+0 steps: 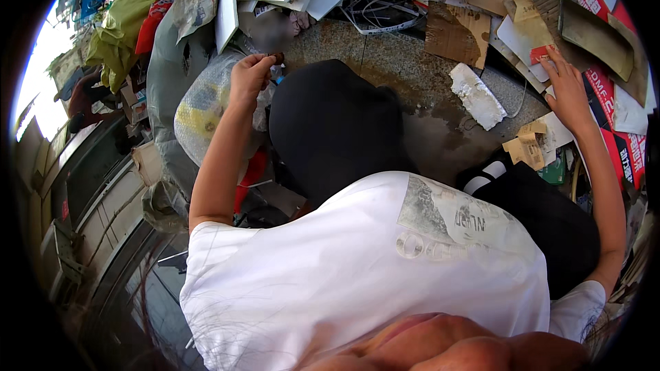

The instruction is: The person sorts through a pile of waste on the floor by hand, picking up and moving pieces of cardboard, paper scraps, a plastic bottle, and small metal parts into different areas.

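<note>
My left hand (251,80) is raised at the left of my knee, thumb and fingers pinched together. A small dark thing (278,59) shows at its fingertips, too small to name. Just below that hand lies a clear plastic bag (199,106) with yellow and white contents. Out to the right, my right hand (568,89) reaches over the scrap cardboard, its fingers stretched out. Its fingertips are at a small red piece (541,53) on a white and brown cardboard sheet (515,41); whether they grip it I cannot tell.
A white foam block (478,96) lies on the wet stone floor (385,62). White strapping (375,24) is tangled near flattened cardboard (457,33). Red printed boxes (612,113) are stacked at the right. A grey sack (172,82) and a yellow-green sack (141,10) stand at the left.
</note>
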The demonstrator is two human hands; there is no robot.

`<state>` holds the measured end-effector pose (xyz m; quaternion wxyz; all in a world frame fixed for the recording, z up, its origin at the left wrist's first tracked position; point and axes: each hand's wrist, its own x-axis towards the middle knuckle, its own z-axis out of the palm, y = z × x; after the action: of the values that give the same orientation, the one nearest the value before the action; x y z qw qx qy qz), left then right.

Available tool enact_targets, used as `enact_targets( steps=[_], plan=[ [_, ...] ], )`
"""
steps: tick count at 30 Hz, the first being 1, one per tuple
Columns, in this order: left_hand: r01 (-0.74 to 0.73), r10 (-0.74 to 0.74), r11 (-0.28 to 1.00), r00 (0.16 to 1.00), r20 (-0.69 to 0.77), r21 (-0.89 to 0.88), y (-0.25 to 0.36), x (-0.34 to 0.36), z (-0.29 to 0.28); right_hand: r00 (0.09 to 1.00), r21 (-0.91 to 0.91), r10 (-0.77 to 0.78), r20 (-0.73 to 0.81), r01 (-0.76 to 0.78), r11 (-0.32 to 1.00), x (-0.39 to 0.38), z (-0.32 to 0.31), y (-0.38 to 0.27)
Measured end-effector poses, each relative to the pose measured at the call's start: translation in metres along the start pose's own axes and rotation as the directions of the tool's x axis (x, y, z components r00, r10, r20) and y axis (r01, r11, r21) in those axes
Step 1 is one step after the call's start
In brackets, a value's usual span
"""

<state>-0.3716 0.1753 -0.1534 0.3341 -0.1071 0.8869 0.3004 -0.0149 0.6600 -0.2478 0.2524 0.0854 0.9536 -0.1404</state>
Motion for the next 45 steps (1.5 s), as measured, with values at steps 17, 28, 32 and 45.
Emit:
enact_targets(
  steps=[17,28,32,45],
  plan=[
    [-0.655,0.609,0.408,0.714,0.345,0.635,0.038,0.033,0.089,1.000,0.004,-0.007,0.027,0.007,1.000,-0.006,-0.008,-0.008],
    [-0.688,0.274,0.252,0.725,0.632,0.680,0.019,0.153,0.275,1.000,0.011,0.004,0.021,-0.004,1.000,-0.003,0.002,0.002],
    [-0.631,0.262,0.307,0.776,0.574,0.713,0.012,0.163,0.296,1.000,-0.008,0.016,-0.010,-0.016,1.000,-0.004,0.005,0.002],
    [-0.444,0.100,0.564,0.874,0.476,0.696,-0.002,0.189,0.310,0.999,0.009,-0.006,-0.039,0.006,1.000,0.003,0.010,0.003]
  ],
)
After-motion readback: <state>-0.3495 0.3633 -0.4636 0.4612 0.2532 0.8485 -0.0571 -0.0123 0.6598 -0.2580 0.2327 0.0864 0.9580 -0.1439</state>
